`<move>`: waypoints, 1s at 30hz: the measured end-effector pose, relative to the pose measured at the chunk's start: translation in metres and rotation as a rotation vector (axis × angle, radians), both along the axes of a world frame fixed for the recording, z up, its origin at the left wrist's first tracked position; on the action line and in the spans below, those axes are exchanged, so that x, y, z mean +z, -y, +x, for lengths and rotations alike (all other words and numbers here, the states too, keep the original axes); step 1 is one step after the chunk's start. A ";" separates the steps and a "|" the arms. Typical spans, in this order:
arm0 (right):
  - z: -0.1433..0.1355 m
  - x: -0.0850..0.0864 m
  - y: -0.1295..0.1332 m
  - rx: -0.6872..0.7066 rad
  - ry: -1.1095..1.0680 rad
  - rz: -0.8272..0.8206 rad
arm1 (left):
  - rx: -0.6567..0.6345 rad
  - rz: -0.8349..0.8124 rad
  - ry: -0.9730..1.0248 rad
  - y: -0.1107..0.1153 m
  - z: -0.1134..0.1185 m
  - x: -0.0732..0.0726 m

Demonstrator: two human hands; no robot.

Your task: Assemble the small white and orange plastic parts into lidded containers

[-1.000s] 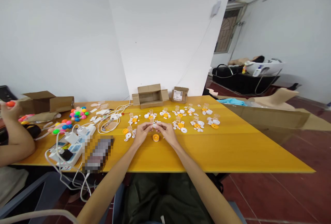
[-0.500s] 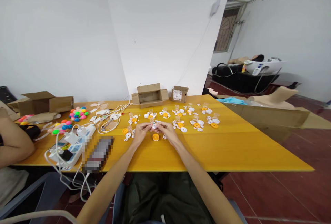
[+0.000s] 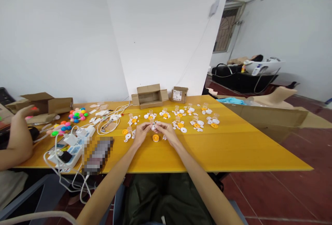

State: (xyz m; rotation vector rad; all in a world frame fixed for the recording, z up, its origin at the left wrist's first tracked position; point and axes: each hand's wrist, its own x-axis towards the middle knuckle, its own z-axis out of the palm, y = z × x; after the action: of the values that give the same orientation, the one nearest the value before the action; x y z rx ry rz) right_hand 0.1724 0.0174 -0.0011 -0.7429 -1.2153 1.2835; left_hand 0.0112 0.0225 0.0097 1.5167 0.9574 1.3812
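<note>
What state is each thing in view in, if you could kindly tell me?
Left hand: closed on the white piece
Right hand: closed on it too
White piece: held between both hands
Orange piece: set down, unheld
Middle box: open, flaps spread
Left box: open, flaps out
Power strip: plugs inserted
Phone: cable attached

No readable text; the label (image 3: 177, 95) on the small box (image 3: 184, 97) seems blurred.

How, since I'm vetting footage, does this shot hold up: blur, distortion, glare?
In the head view, coarse pixels cover the phone; the co-worker's hand looks smeared; the frame's edges look stretched; the white piece between left hand and right hand is too small to read; the table shows no harsh glare.
</note>
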 end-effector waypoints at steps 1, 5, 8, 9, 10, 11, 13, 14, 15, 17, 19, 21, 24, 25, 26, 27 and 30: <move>0.000 0.000 0.000 0.003 -0.008 -0.006 | -0.003 -0.001 -0.004 0.000 0.000 0.000; 0.001 -0.002 0.000 0.013 -0.035 -0.039 | -0.008 -0.017 0.004 0.000 0.001 0.000; 0.001 -0.003 -0.001 0.015 -0.059 -0.070 | 0.003 -0.013 0.028 0.000 0.001 0.001; 0.001 -0.003 -0.001 0.016 -0.067 -0.077 | 0.006 -0.010 0.035 0.000 0.001 0.001; 0.000 -0.003 -0.001 0.018 -0.075 -0.084 | 0.007 -0.006 0.040 0.000 0.002 0.001; 0.000 -0.003 -0.001 0.020 -0.083 -0.091 | 0.007 -0.002 0.043 0.000 0.002 0.001; -0.001 -0.003 -0.001 0.024 -0.096 -0.101 | 0.006 0.006 0.042 0.001 0.003 0.001; -0.001 -0.003 -0.001 0.025 -0.101 -0.102 | 0.007 0.010 0.039 0.001 0.003 0.001; -0.001 -0.003 -0.001 0.027 -0.104 -0.102 | 0.008 0.013 0.036 0.001 0.004 0.001; -0.002 -0.003 0.000 0.033 -0.105 -0.103 | 0.015 0.020 0.036 0.002 0.005 0.001; -0.002 -0.002 0.001 0.042 -0.104 -0.106 | 0.020 0.026 0.041 0.004 0.007 0.002; -0.001 -0.001 0.002 0.054 -0.106 -0.107 | 0.023 0.033 0.045 0.005 0.008 0.003; 0.000 0.001 0.003 0.073 -0.115 -0.116 | 0.023 0.043 0.041 0.007 0.009 0.005; 0.000 0.002 0.003 0.077 -0.119 -0.124 | 0.023 0.048 0.039 0.007 0.009 0.005; 0.000 0.003 0.003 0.080 -0.123 -0.132 | 0.022 0.053 0.039 0.008 0.009 0.005; 0.000 0.003 0.003 0.082 -0.127 -0.140 | 0.021 0.060 0.040 0.008 0.010 0.006; -0.001 0.004 0.004 0.082 -0.135 -0.147 | 0.016 0.077 0.041 0.008 0.010 0.006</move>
State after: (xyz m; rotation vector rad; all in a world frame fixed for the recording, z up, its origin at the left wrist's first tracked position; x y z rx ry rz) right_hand 0.1719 0.0137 0.0029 -0.7050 -1.0595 1.4788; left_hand 0.0214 0.0143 0.0152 1.5346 0.9021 1.4692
